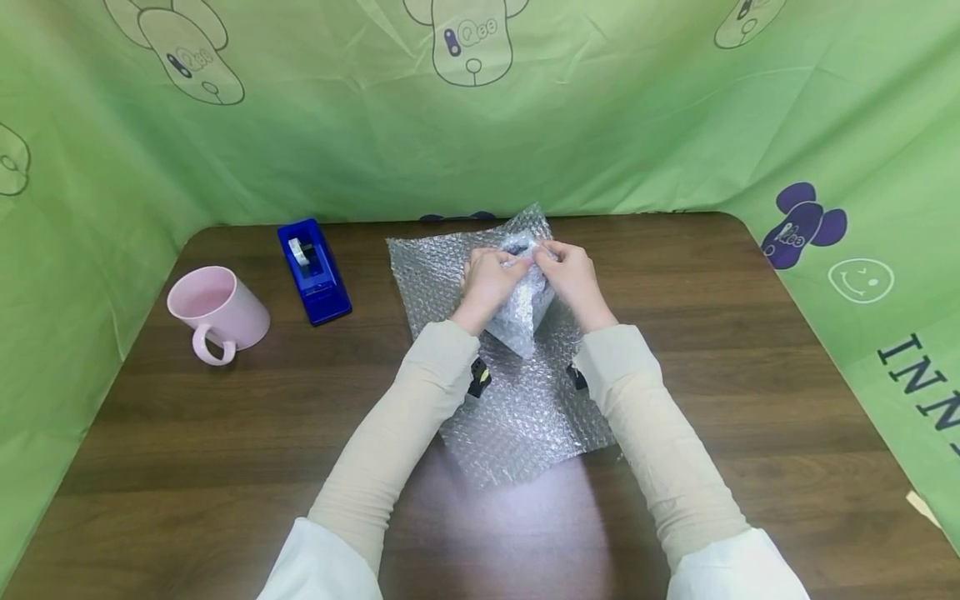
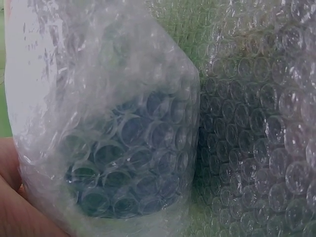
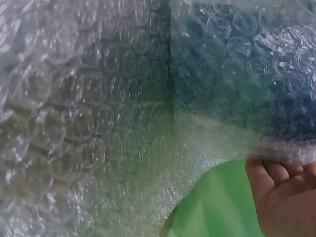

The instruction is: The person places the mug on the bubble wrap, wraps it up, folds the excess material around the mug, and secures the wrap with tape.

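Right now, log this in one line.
left hand: holds bubble wrap | right hand: holds bubble wrap | bluish object: inside wrap | mug, tape dispenser: untouched

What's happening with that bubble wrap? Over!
Left hand, right hand holding bubble wrap folded round something dark. Nothing seen blocking. Pink mug, blue tape dispenser off left.

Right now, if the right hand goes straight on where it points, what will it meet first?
Most likely the wrap: the right hand is touching its folded part. Past that, the green cloth seems next, but depth is unclear.
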Demonstrator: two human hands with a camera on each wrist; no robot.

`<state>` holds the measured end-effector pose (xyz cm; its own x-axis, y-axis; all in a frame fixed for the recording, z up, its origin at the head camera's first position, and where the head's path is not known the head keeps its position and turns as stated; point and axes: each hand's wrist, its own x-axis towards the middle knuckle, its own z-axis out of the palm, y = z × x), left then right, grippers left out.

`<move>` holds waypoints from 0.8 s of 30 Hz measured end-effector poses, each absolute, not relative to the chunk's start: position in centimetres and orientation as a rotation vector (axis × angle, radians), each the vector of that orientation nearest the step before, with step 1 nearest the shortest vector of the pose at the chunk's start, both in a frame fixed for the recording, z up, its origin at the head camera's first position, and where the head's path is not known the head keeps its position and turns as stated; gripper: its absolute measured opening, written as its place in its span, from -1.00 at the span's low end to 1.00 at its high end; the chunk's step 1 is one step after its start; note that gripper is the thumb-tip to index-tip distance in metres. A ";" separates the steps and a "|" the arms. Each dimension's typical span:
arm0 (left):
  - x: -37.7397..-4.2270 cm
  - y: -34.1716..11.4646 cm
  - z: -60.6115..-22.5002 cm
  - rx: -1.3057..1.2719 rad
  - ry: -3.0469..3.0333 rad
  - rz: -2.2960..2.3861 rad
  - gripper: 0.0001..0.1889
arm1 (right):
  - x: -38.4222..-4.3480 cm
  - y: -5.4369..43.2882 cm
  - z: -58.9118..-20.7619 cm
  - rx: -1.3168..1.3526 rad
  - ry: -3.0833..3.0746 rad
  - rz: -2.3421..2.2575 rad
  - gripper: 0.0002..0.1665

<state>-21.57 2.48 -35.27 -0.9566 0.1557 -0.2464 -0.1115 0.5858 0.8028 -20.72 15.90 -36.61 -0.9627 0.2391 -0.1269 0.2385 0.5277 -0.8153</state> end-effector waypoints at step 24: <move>-21.8 2.0 -35.7 0.106 2.475 1.328 -0.56 | -21.0 16.3 -37.5 -0.448 -2.678 1.683 -0.38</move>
<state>-21.82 2.04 -35.66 -0.9430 0.2182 -0.2513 -0.0887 0.5630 0.8217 -20.99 16.31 -37.46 -0.9593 0.2071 -0.1919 0.2627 0.4061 -0.8752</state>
